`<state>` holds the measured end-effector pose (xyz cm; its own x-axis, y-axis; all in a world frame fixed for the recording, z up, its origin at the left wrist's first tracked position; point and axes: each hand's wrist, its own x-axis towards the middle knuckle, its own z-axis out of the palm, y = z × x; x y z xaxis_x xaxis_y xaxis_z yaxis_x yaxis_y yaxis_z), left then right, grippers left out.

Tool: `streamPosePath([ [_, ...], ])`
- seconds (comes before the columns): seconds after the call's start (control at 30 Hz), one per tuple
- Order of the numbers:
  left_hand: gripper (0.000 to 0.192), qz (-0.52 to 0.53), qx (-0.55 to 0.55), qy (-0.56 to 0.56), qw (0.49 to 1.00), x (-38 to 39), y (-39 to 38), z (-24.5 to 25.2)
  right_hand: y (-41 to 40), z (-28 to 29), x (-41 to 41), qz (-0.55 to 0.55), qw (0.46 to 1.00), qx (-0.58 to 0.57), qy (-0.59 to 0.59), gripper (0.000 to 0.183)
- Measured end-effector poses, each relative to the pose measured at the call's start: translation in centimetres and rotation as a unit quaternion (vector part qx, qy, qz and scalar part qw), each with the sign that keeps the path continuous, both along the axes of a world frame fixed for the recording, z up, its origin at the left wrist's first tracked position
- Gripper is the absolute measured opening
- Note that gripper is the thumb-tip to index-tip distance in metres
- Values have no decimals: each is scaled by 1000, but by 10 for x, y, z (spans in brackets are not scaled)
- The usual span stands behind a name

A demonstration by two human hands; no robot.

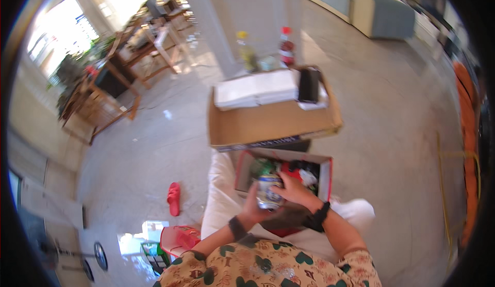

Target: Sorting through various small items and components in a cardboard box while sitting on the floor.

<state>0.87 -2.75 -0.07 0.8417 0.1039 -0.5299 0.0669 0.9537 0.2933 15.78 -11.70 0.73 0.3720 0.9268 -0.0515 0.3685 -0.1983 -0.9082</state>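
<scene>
My left hand (251,205) and my right hand (296,188) hold a metal drink can (269,192) between them, low over the near edge of an open box with red edges (325,176). Inside that box are a green bottle (263,167), a red item (290,170) and dark and white things too blurred to name. Just beyond it stands a shallow cardboard tray (267,126). A white stack, perhaps paper (255,89), lies along its far side, with a dark phone-like object (308,86) at the right end.
Behind the tray stand a yellow-capped bottle (246,53) and a red-capped bottle (286,49), near a pale pillar (255,16). A red slipper (174,199) lies on the floor at the left. Wooden furniture (116,78) stands farther back, and a long orange object (467,151) is at far right.
</scene>
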Motion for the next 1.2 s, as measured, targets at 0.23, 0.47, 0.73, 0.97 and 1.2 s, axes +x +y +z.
streamPosePath([
  [0.23,66,-9,17,16,1000,5,9,13,8,10,8,-1,1000,13,-17,55],
  [0.47,63,19,16,7,1000,1,1,5,4,-5,-6,-31,996,49,-64,56],
  [0.73,60,21,-20,-13,1000,-6,4,-2,5,4,-11,-19,999,45,-13,51],
  [0.97,60,27,-34,-6,999,-1,7,-11,10,-2,-1,-43,991,92,-81,48],
  [1.2,62,17,-27,13,999,-2,8,-9,7,-12,-4,-35,983,91,-153,47],
])
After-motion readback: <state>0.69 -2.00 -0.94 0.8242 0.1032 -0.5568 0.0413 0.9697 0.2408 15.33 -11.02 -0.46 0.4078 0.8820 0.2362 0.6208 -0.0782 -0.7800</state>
